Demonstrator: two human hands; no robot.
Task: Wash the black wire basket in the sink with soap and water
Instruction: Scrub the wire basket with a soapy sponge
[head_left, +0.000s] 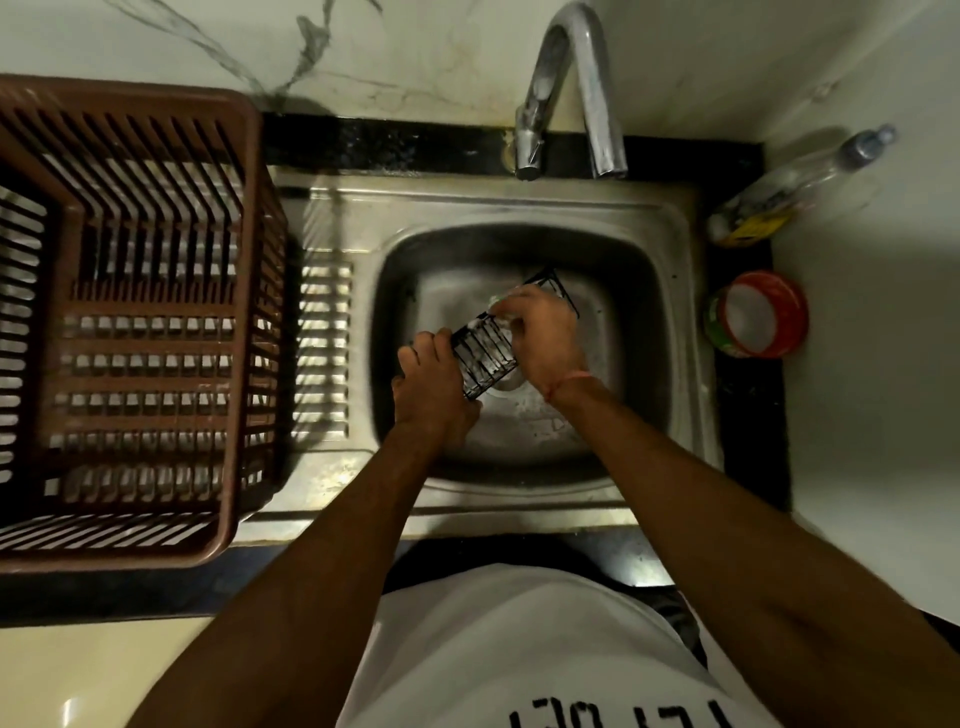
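Observation:
A small black wire basket (485, 358) is held tilted over the steel sink (644, 332), with white suds on its wires. My left hand (434, 387) grips its near left end. My right hand (540, 338) lies over the far part of the basket, fingers curled around a small pale scrubber (500, 301) that is mostly hidden under them. The far corner of the basket sticks out past my right hand. Below the basket lies the sink drain, half covered.
A chrome tap (571, 88) arches over the sink's back edge; no water stream shows. A brown slatted plastic crate (130, 312) stands on the drainboard at left. At right stand a clear soap bottle (795, 192) and a red tub (758, 314) of white paste.

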